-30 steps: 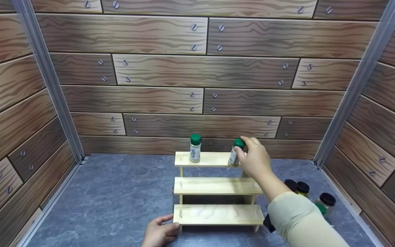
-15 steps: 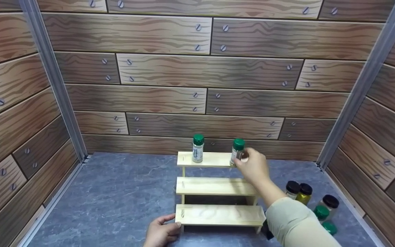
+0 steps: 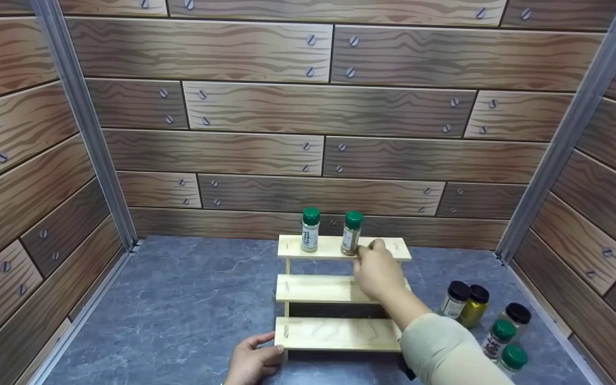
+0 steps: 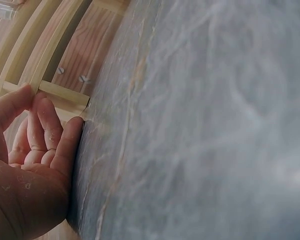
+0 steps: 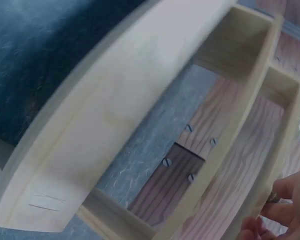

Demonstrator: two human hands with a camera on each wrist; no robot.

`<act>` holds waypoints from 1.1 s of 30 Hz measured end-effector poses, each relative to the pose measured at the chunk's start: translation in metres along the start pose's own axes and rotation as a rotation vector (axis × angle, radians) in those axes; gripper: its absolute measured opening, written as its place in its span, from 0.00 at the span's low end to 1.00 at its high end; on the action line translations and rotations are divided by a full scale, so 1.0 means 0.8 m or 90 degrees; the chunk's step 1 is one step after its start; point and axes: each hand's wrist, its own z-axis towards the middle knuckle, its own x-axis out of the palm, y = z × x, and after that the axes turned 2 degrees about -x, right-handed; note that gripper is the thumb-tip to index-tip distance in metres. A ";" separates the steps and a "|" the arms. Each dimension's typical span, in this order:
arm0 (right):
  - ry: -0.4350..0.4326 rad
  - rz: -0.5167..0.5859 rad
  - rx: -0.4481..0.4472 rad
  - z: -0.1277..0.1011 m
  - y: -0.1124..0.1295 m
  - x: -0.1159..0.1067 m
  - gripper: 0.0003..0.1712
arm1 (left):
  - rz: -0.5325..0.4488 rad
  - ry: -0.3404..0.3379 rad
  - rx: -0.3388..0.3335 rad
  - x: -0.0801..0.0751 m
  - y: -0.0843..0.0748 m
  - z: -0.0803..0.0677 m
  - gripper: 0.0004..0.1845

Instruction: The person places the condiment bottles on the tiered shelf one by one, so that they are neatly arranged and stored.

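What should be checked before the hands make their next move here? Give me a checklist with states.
1. Left bottle upright on top shelf: ok.
2. Right bottle upright on that shelf: ok.
3. Right hand clear of the right bottle: not ok; fingers at its base.
4. Left hand holding the bottom shelf at its left end: ok.
5. Jars at the right upright: ok; five visible.
6. Bottle labels matching: cannot tell; print too small.

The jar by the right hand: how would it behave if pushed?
The jar would probably tip if pushed near its green cap, being tall and narrow. Its rounded body might roll if it fell.
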 end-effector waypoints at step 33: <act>-0.023 0.021 0.001 -0.058 -0.004 0.008 0.52 | -0.010 0.011 -0.019 0.021 -0.003 0.004 0.31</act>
